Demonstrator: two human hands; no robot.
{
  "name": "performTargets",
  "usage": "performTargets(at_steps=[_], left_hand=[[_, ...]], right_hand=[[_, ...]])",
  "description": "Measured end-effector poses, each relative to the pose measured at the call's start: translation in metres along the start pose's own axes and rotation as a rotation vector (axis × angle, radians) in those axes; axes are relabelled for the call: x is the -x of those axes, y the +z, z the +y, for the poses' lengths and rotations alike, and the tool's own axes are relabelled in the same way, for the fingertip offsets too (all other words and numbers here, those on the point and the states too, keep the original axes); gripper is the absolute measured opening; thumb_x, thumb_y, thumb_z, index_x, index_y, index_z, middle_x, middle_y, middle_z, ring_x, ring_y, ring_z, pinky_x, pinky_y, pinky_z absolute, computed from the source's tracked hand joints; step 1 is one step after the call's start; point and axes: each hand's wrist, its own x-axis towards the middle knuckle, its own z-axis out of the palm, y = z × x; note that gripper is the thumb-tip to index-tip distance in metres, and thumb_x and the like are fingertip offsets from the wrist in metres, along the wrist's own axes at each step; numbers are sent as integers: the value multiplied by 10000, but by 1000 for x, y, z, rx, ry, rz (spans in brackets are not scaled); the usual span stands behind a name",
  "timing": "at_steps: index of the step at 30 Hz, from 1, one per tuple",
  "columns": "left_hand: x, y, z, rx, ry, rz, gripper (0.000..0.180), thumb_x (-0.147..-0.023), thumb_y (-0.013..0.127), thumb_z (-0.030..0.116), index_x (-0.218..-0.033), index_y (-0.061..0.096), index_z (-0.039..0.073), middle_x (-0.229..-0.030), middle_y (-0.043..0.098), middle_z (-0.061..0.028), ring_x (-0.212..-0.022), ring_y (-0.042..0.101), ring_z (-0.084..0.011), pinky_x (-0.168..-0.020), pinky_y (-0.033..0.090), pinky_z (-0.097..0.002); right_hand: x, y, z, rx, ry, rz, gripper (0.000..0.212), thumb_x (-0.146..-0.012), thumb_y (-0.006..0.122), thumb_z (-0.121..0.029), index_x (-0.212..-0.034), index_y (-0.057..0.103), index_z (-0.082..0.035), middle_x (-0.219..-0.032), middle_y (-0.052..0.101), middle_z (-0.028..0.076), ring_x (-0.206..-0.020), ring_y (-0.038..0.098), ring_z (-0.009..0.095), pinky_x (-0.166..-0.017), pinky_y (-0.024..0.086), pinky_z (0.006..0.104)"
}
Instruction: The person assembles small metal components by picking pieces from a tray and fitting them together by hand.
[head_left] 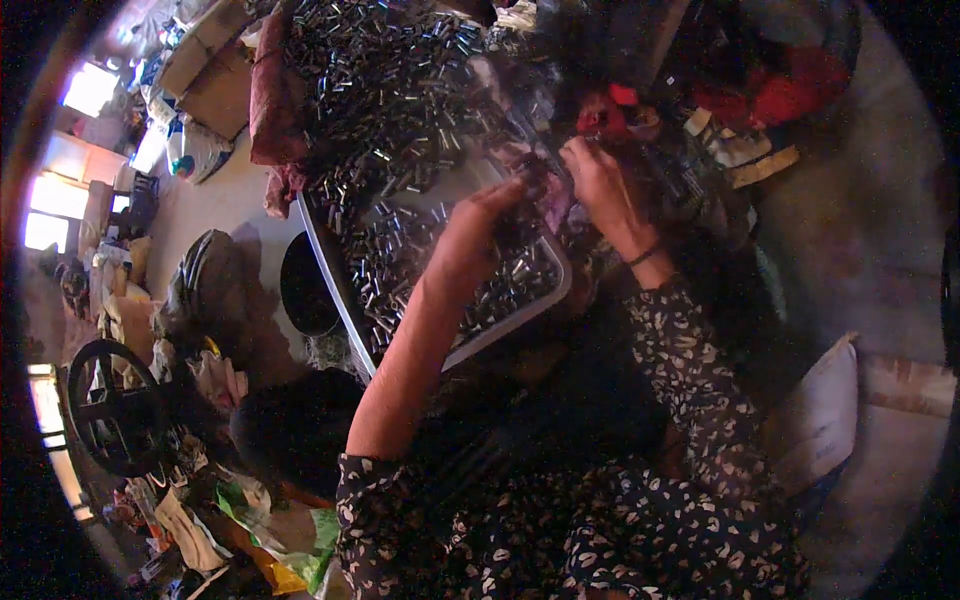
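Small metal cylinders [385, 100] lie heaped over a pale-rimmed tray [505, 328] in front of me. Over the tray's right part reaches my left hand [490, 205], its fingers curled toward a dark spot between both hands; the fingertips are blurred. Just to the right, my right hand [600, 185] is closed in a pinch beside a long dark bar-like thing [525, 125] that slants up and away. What sits in the pinch is too small and dim to make out. Pinkish cloth [556, 212] shows between the hands.
A rolled red cloth [275, 95] lines the heap's left edge. Left of the tray stand a black round container [308, 285] and a grey bundle [205, 280]. A spoked black wheel [115, 405] is farther left. At right lie a white sack [825, 415] and red fabric [790, 92].
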Motion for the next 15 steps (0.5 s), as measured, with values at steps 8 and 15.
performTargets(at_steps=[8, 15], left_hand=[[3, 1, -1, 2, 42, 142, 305, -781, 554, 179, -1004, 529, -27, -816, 572, -57, -676, 540, -118, -554, 436, -228], [7, 11, 6, -371, 96, 173, 241, -774, 551, 185, -912, 577, -11, -700, 566, -28, -591, 516, -95, -518, 403, -195]], right_hand=[[-2, -14, -49, -372, 304, -22, 172, -841, 453, -181, -853, 507, -18, -698, 573, 109, -627, 554, 200, -545, 410, 306], [9, -5, -51, -561, 348, -46, 207, -842, 456, -207, -849, 539, -17, -683, 559, 55, -619, 499, 116, -571, 402, 261]])
